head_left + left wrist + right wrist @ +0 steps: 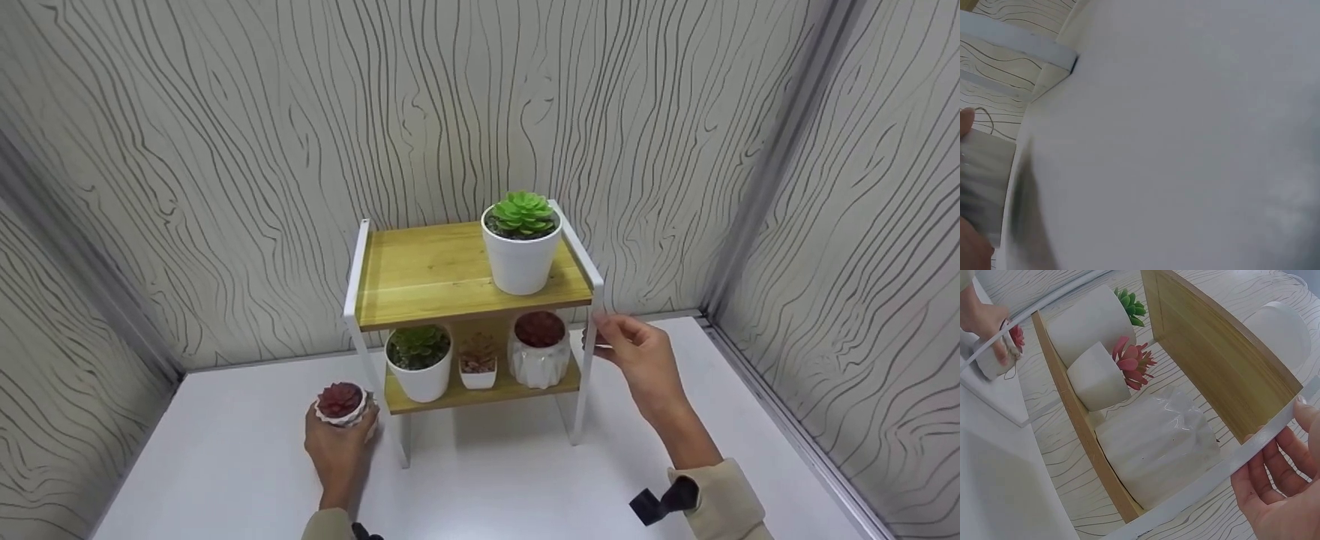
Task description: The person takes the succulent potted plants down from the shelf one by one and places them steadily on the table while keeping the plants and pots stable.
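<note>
I hold a pale grey-white pot in my left hand, my fingers on both its sides; a thin cord loops beside it. To its right a white shelf frame stands on the white table. Far behind, dark grain lines cover the pale wall. A shadow falls near my pot.

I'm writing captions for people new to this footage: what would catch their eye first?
Probably the bright green succulent in a white pot at the right end of the shelf's top board. Next, the red succulent, its pot held in the left hand beside the shelf's left side, while the right hand grips the white side frame opposite.
</note>
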Motion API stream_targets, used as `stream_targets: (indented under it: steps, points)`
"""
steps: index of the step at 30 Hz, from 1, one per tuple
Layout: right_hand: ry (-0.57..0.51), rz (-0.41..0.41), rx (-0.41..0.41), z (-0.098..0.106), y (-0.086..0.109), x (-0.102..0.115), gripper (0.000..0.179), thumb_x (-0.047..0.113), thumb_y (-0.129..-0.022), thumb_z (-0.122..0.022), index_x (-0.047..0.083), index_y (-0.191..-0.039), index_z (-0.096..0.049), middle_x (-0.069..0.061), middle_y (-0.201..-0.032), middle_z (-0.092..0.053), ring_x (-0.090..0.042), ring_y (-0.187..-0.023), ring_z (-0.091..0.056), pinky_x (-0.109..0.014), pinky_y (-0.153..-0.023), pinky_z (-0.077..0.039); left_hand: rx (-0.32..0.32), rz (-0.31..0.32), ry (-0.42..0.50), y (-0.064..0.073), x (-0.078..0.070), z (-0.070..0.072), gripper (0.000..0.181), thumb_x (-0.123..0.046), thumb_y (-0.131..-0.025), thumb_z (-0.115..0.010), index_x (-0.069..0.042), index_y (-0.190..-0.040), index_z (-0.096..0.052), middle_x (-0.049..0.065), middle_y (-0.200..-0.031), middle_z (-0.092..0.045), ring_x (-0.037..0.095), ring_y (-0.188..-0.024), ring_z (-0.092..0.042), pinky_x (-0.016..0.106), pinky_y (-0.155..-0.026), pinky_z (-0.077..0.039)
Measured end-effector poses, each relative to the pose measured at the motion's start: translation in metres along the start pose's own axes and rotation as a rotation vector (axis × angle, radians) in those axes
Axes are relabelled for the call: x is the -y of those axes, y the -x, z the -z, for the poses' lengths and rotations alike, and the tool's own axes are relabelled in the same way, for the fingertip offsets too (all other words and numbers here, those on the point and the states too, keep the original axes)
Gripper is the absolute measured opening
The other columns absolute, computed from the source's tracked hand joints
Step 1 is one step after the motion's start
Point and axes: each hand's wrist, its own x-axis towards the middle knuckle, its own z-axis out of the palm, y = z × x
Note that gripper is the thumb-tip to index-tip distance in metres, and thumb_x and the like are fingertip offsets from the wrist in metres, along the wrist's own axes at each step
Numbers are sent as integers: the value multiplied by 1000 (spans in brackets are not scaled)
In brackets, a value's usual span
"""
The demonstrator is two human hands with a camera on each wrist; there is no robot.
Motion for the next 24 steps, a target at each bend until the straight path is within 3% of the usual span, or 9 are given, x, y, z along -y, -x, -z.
stream_targets:
  steps: [6,12,20,24]
  points:
    - [-21,-3,0,1,-1,-2,34,23,-106,-64,-8,-119,-69,-5,-108,-75,-20,-108,-74,-26,-95,-60,27,30,2,0,2,-4,96,-22,-78,-91,10,-152,-38,33,-149,-53,47,-144,-50,60,-120,-40]
    - [-24,12,-3,1,0,-3,31,23,-107,-64,-5,-118,-70,-12,-112,-74,-26,-111,-74,-26,-95,-61,25,10,23,0,3,-7,94,-17,-79,-90,10,-152,-37,32,-150,-53,47,-145,-49,59,-121,-40]
    - [4,10,11,1,0,-1,35,29,-106,-65,-3,-118,-71,-1,-107,-75,-15,-107,-74,-26,-96,-60,26,30,35,0,3,-12,91,-13,-79,-87,9,-152,-38,32,-151,-52,47,-146,-48,59,-122,-38]
    - [1,14,3,2,0,-1,35,28,-106,-65,-3,-119,-71,-2,-107,-75,-20,-109,-75,-26,-96,-60,23,44,53,0,2,-15,92,-12,-79,-86,8,-153,-37,32,-152,-51,47,-147,-46,59,-123,-37]
